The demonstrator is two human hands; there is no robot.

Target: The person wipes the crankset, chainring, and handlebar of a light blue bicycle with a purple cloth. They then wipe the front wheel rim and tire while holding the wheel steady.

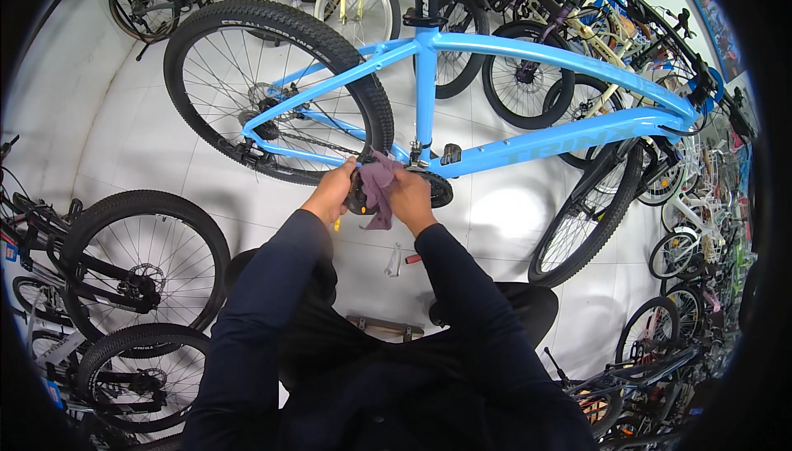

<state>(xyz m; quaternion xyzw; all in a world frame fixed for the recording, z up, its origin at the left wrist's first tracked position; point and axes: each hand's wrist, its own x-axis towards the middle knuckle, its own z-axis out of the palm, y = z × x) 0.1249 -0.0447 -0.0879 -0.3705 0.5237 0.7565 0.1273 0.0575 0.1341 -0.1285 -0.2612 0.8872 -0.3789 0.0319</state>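
Note:
A bright blue bicycle (528, 55) stands across the floor in front of me, rear wheel (272, 88) to the left. Both my hands are at its crank area, low on the frame. My left hand (334, 191) grips the black crankset (437, 191) from the left side. My right hand (410, 193) presses a purple-grey rag (378, 187) against the same part. The rag hangs down between the two hands. My dark sleeves and knees fill the lower middle.
Small tools (396, 259) lie on the white tiled floor below the crank. Black bicycles (124, 278) stand at my left. More parked bicycles (693, 253) crowd the right side and the back wall. A low stool edge (384, 327) shows between my legs.

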